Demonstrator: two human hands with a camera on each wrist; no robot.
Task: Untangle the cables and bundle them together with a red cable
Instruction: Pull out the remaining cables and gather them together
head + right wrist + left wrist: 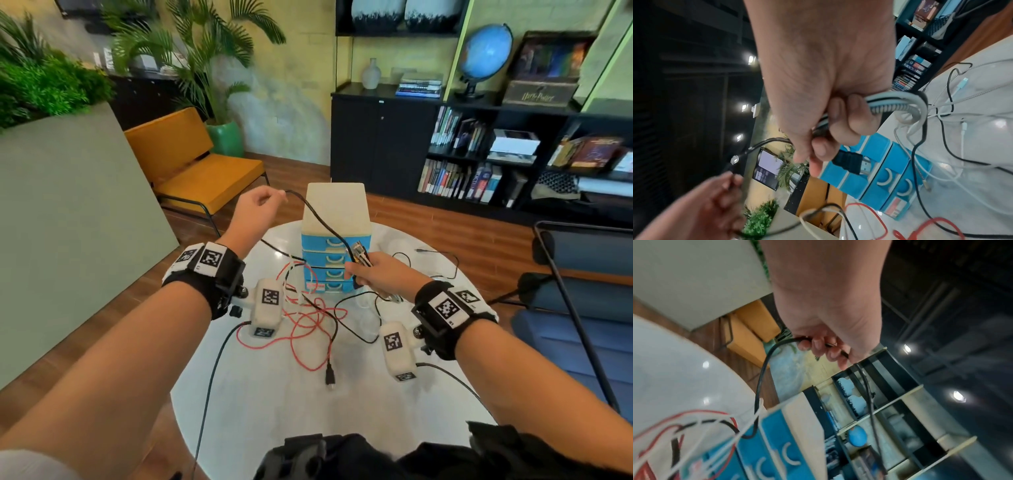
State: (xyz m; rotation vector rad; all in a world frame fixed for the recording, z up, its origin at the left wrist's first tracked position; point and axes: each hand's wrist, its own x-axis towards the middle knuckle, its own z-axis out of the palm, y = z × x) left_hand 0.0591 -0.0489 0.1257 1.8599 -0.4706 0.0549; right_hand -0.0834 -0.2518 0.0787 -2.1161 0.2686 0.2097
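My left hand (270,202) is raised over the table's far left and pinches a black cable (318,221). In the left wrist view its fingers (819,347) curl round that black cable (761,378). The cable runs taut down to my right hand (364,272), which grips a bundle of cable ends (359,255) in front of the drawers. The right wrist view shows grey, white and black strands (898,100) in my right hand (838,126), with a black USB plug (851,160) hanging below. The red cable (308,329) lies in loose loops on the table, tangled with white and black cables.
A blue drawer unit (334,260) with a cream top stands at the back of the round white table (274,411). A black plug (330,375) lies mid-table. More loose cables (442,260) lie at the right. A dark chair (582,308) stands to the right.
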